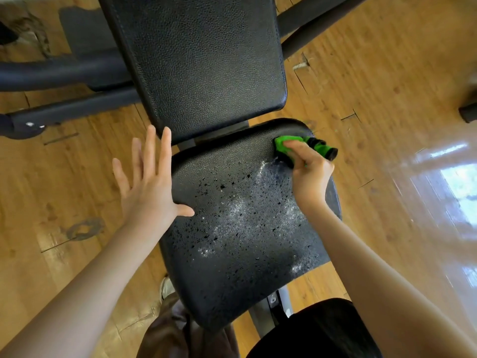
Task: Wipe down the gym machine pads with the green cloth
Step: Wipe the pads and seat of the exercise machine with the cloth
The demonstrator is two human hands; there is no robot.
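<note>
Centre frame, a black textured vinyl seat pad (242, 228) glistens with droplets. The right hand (309, 174) grips a bunched green cloth (286, 147) at its upper-right corner; the left hand (147, 187) is spread open, thumb touching the pad's left edge, over glossy wooden plank floor (387, 125).

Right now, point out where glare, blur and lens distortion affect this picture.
Head view: window glare washes out the wooden floor at right; spray droplets glint on the seat pad; wide-angle bending curves the frame tubes and stretches both forearms at the edges; the green cloth under the right hand is slightly soft.
</note>
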